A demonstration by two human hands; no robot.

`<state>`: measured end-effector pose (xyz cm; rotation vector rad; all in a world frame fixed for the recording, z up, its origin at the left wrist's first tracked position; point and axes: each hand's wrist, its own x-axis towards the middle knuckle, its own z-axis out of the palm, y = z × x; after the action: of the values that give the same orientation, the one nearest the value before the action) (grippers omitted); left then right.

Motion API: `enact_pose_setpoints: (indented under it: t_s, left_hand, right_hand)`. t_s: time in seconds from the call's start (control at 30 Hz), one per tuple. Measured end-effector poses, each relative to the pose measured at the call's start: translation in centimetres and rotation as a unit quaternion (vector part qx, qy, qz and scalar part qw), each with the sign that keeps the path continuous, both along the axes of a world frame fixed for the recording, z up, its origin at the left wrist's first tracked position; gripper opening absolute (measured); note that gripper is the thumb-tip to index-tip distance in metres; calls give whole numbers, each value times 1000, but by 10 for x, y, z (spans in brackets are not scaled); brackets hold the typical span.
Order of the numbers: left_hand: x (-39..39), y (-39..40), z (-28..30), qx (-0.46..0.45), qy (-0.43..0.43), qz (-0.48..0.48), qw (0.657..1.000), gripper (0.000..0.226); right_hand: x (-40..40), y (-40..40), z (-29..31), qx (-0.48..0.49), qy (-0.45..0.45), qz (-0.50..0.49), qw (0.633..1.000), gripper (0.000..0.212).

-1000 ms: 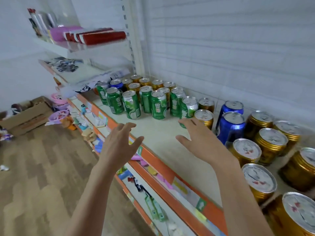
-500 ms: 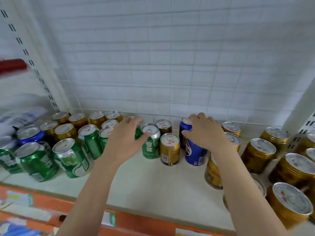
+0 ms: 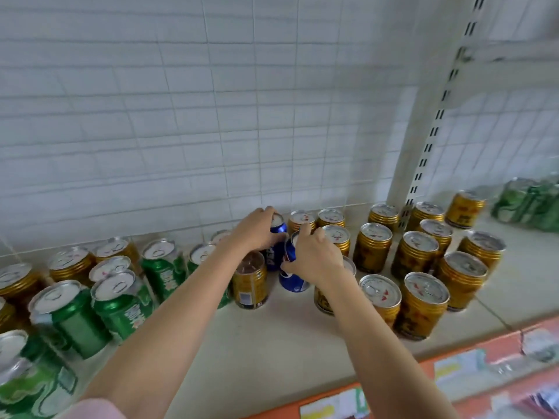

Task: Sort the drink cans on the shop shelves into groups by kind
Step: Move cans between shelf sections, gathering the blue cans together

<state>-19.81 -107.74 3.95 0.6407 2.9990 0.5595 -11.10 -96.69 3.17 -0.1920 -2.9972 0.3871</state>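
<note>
Two blue cola cans stand mid-shelf among other cans. My left hand [image 3: 255, 229] grips the rear blue can [image 3: 276, 237] around its top. My right hand [image 3: 311, 255] grips the front blue can [image 3: 292, 282], fingers curled over its rim. A gold can [image 3: 250, 282] stands just left of the front blue can, under my left wrist. Several green cans [image 3: 121, 300] crowd the left of the shelf, and several gold cans [image 3: 423, 303] fill the right.
The cream shelf [image 3: 272, 343] has an orange front edge [image 3: 332, 400] with price labels. A white slotted upright [image 3: 423, 164] rises at the back right. Wrapped green packs [image 3: 529, 204] lie at the far right. A white wire grid backs the shelf.
My view swung right and closer to the shelf. Both hands went from hovering open over the cans to closing on the two blue cans.
</note>
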Motion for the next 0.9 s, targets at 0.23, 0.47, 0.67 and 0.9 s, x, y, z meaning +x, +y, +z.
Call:
enact_pose_setpoints:
  t_s: [0.23, 0.47, 0.67, 0.9]
  left_hand:
    - [-9, 6, -26, 59, 21, 29, 998, 50]
    - [-5, 5, -27, 140, 30, 53, 988, 53]
    - [9, -2, 4, 252, 136, 58, 956, 61]
    - [88, 38, 68, 357, 201, -15, 912, 66]
  right_hand:
    - [3, 1, -6, -17, 16, -11, 1000, 86]
    - [4, -7, -15, -70, 50, -60, 995, 89]
    - [19, 16, 17, -206, 160, -62, 963, 77]
    - [98, 79, 73, -272, 309, -29, 911, 75]
